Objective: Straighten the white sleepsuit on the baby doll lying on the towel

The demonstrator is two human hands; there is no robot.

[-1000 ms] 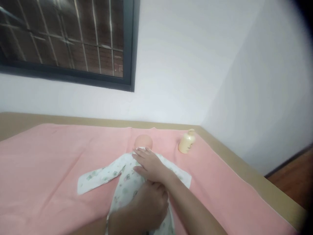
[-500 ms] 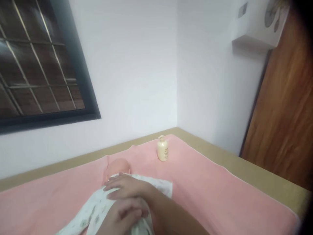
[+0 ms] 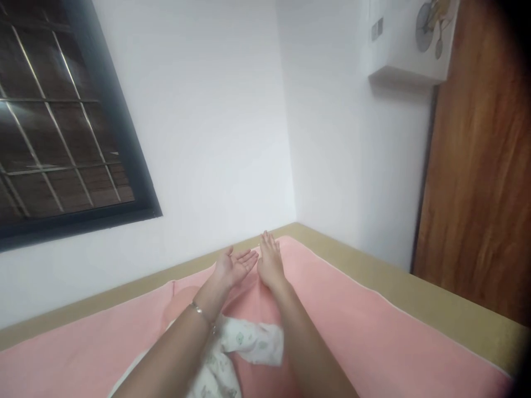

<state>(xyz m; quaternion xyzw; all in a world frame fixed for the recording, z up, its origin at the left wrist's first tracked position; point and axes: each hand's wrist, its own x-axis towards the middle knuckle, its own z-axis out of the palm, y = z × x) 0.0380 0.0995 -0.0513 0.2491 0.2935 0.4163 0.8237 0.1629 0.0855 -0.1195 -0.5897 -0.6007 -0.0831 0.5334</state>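
Note:
My left hand (image 3: 238, 268) is turned palm up with its fingers spread, holding nothing I can see. A thin bracelet circles its wrist. Beside it my right hand (image 3: 270, 258) reaches forward with its fingers stretched out, back towards me. It covers the spot where the cream pump bottle stood, so the bottle is hidden. Below my forearms a doll lies on the pink sheet (image 3: 352, 320). Its bald head (image 3: 179, 303) shows left of my left forearm, and its white printed garment (image 3: 257, 340), one sleeve spread out, is partly covered by my arms.
The sheet lies over a tan padded surface (image 3: 340, 249) set in a corner of white walls (image 3: 215, 138). A dark-framed barred window (image 3: 145, 199) is at the left. At the right are a white wall box (image 3: 406, 55) and a wooden door (image 3: 477, 182).
Both hands have left the doll's garment and moved forward to the bottle's spot. The left hand has turned palm up. The bottle has gone out of sight behind the right hand, and the view has shifted slightly.

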